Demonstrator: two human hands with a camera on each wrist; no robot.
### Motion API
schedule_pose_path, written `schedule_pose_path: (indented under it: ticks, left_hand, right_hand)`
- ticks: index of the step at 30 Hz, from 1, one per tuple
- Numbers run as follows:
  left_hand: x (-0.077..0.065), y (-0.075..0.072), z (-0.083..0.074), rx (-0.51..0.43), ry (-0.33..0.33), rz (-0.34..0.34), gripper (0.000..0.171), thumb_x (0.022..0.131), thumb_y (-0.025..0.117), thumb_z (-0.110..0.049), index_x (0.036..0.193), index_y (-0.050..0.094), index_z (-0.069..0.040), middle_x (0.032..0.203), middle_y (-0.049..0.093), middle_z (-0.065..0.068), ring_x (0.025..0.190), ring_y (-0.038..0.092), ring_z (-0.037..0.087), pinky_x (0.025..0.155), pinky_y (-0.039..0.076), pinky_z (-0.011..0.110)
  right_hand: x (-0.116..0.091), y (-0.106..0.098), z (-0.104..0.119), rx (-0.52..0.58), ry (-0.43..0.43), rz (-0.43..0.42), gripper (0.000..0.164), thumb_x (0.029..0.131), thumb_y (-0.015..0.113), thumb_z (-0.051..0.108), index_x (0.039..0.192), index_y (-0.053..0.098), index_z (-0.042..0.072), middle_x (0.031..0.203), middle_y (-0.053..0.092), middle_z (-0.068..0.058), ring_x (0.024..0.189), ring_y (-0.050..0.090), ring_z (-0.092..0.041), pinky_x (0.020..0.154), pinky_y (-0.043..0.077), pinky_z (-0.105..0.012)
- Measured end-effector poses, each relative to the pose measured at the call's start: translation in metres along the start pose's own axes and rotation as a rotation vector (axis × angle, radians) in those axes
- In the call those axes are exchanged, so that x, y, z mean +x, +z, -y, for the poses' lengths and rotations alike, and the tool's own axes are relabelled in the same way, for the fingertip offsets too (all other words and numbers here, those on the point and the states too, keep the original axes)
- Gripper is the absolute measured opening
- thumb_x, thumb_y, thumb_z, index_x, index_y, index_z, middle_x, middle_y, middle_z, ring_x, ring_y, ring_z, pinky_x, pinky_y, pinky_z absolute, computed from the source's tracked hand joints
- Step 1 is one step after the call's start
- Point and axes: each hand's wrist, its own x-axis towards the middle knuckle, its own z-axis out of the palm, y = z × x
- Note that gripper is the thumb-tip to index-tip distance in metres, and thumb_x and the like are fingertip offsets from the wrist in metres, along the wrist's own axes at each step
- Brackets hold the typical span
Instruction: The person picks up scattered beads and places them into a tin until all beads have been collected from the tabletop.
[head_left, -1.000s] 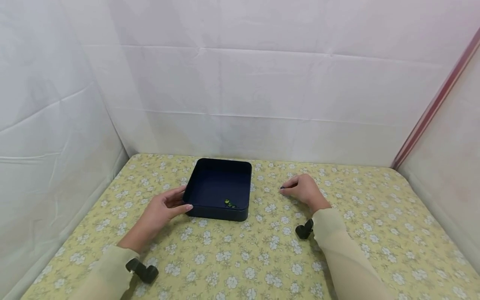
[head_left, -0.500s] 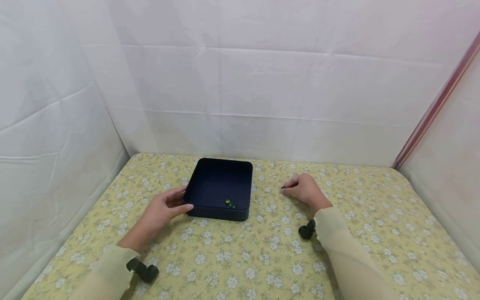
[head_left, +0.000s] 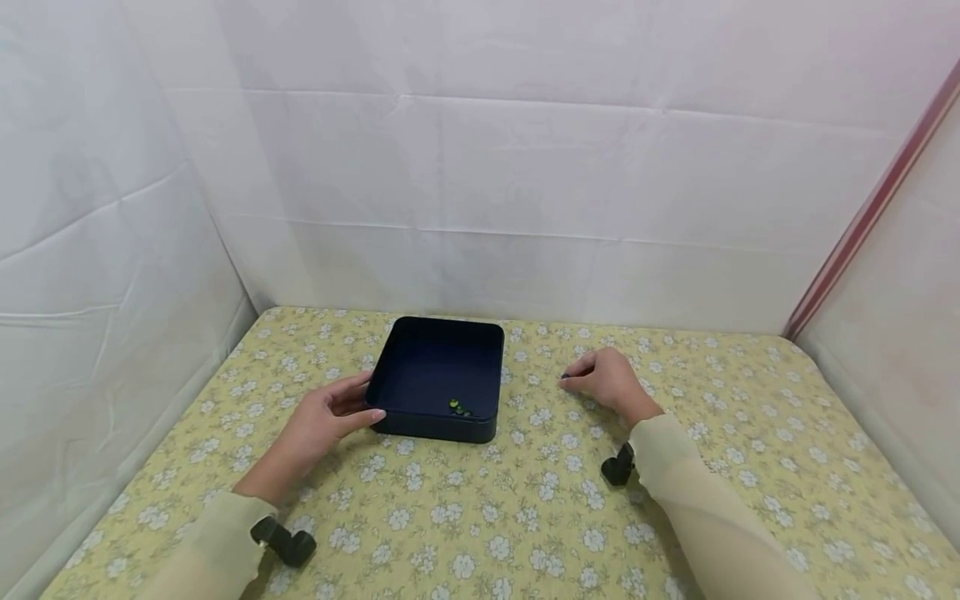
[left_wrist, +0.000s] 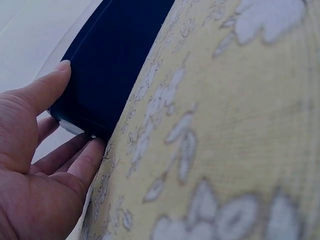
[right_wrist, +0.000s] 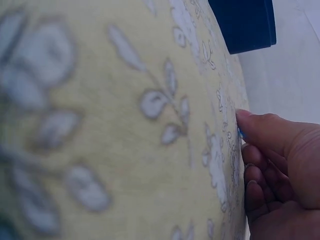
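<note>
A square, dark blue open box (head_left: 435,427) stands on the table, left of centre in the head view. Several small shiny green round pieces (head_left: 459,408) lie inside near its front right corner. My left hand (head_left: 322,429) holds the box by its front left corner, thumb on the front wall and fingers along the left side. To the right of the box, my right hand (head_left: 606,382) is low at the cloth, pinching a small dark blue piece (head_left: 566,376) between thumb and fingers. In the right wrist view only a sliver of blue shows under the thumb, so its kind is unclear.
A yellow cloth with white flowers (head_left: 517,517) covers the table. White sheeting (head_left: 480,167) hangs behind and at both sides, and a reddish strip (head_left: 877,200) runs up the right corner. Each wrist wears a black mount (head_left: 288,542).
The right wrist and forearm have shifted slightly to the right, while the right fingers stay at the same spot. Box, green pieces and left hand look unchanged.
</note>
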Motion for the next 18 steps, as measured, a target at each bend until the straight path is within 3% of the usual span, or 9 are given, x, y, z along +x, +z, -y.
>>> schedule_pose_path:
  ticks: [9, 18]
  left_hand:
    - [0.0001, 0.0001, 0.0029, -0.005, 0.004, 0.0, 0.079, 0.093, 0.077, -0.04, 0.16, 0.039, -0.021, 0.157, 0.048, 0.019, 0.14, 0.053, 0.037, 0.103, 0.056, 0.043]
    - [-0.0002, -0.0004, 0.0025, -0.01, 0.011, -0.002, 0.079, 0.093, 0.077, -0.041, 0.16, 0.04, -0.021, 0.155, 0.05, 0.018, 0.138, 0.055, 0.036, 0.102, 0.056, 0.04]
  right_hand:
    - [-0.0002, 0.0017, 0.0006, -0.002, -0.017, -0.012, 0.02, 0.091, 0.081, 0.025, 0.108, 0.081, 0.013, 0.116, 0.074, -0.011, 0.095, 0.07, -0.022, 0.078, 0.061, -0.037]
    - [-0.0057, 0.0079, 0.0061, 0.099, -0.038, -0.01, 0.021, 0.091, 0.081, 0.029, 0.107, 0.081, 0.016, 0.117, 0.073, -0.007, 0.1, 0.07, -0.023, 0.083, 0.06, -0.037]
